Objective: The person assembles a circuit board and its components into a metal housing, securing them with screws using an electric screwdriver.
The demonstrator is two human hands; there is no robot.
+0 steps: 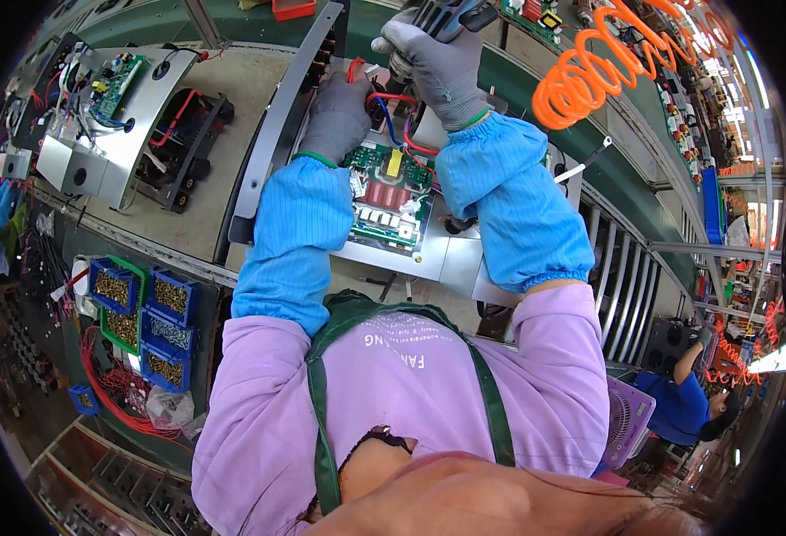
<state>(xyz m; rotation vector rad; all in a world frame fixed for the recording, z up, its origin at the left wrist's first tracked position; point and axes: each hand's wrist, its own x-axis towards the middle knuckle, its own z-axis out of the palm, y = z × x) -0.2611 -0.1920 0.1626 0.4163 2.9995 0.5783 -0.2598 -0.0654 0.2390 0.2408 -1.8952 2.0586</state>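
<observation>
My left hand (338, 118), in a grey glove, is inside the open metal chassis (277, 125), with its fingers bent around a red cable (355, 69) near the far end. My right hand (444, 79), also gloved, is closed on a dark hand-held power tool (447, 20) at the upper middle. The tool's lower end is near the red and blue wires (391, 121), and its tip is partly hidden. Between my forearms lies a green circuit board (402, 183) with reddish-brown parts, a yellow transformer (394, 163) and white components.
Another opened unit (143, 116) stands at the left. Below it, blue bins (168, 297) and a green bin (121, 329) hold screws. Orange coiled air hoses (572, 85) hang at the upper right. A row of metal rollers (621, 277) runs at the right. A person (679, 406) in blue is farther right.
</observation>
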